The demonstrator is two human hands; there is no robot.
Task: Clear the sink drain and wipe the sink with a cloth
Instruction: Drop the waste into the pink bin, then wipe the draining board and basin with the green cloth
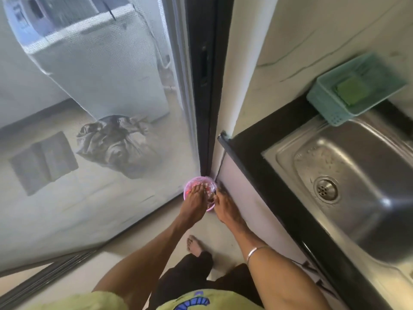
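A small pink bin [209, 184] with a clear liner stands on the floor, in the corner between the sliding door and the cabinet. My left hand [192, 201] reaches down over it, fingers stretched into its mouth. My right hand [224, 205] is at the bin's right rim, with its fingertips against something small and dark. Blur hides what that is and how the fingers hold it. The steel sink [368, 175] is on the right in a black counter [252, 153]. Its round drain [325, 189] is in plain sight and the basin looks wet.
A teal basket [330, 108] holding a green sponge [350, 90] sits at the sink's back rim. Behind the mesh sliding door [134, 86] are a washing machine [100, 52], a tied black bag [116, 144] and a grey mat [42, 162]. My bare foot [194, 245] stands on the floor.
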